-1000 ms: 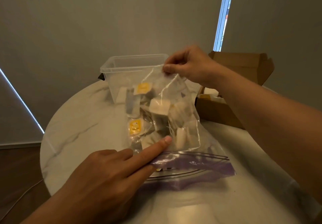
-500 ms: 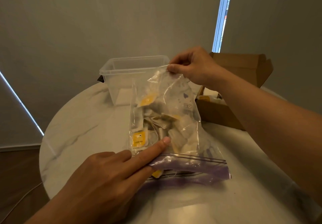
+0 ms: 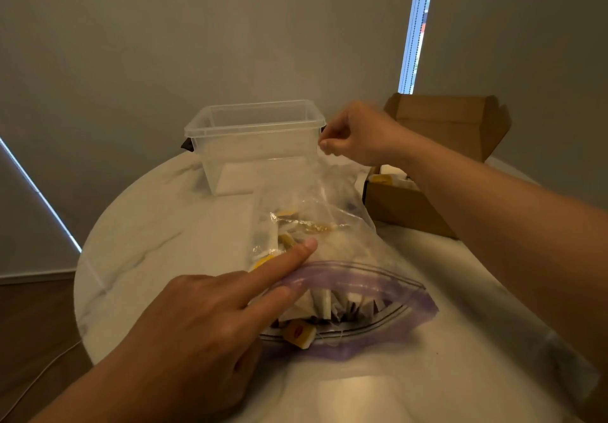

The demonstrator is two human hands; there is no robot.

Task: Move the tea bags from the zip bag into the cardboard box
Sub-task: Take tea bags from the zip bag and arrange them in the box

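My right hand (image 3: 358,133) is up at the far end of the zip bag (image 3: 332,205). Fingers curled tight, thumb & index pinching the bag's closed bottom corner. That end is lifted off the counter (image 3: 148,225) and the bag slopes down toward me. The plastic's clear & a bit blurred right at the pinch, but the film runs straight up into my fingertips.

My left hand (image 3: 197,324) is at the bag's near end, by the purple zip strip. Index finger (image 3: 289,255) lies straight on top of the film and middle finger straight along the strip, both pressing. Ring & pinky are tucked under. Thumb is hidden, so can't tell if it touches anything.

The bag's mouth is open, facing me. Tea bags (image 3: 292,228) inside: a loose bunch mid-bag just past my index tip, more crowded at the mouth. One yellow-tagged tea bag (image 3: 299,335) pokes out over the zip's lower lip.

The cardboard box (image 3: 404,205) sits to the right of the zip bag, near it but not touching. Its flaps are up and it's partly behind my right forearm. A yellow tag & white bits show inside it. A clear plastic tub (image 3: 256,139) stands upright just beyond the bag's lifted end, open top.
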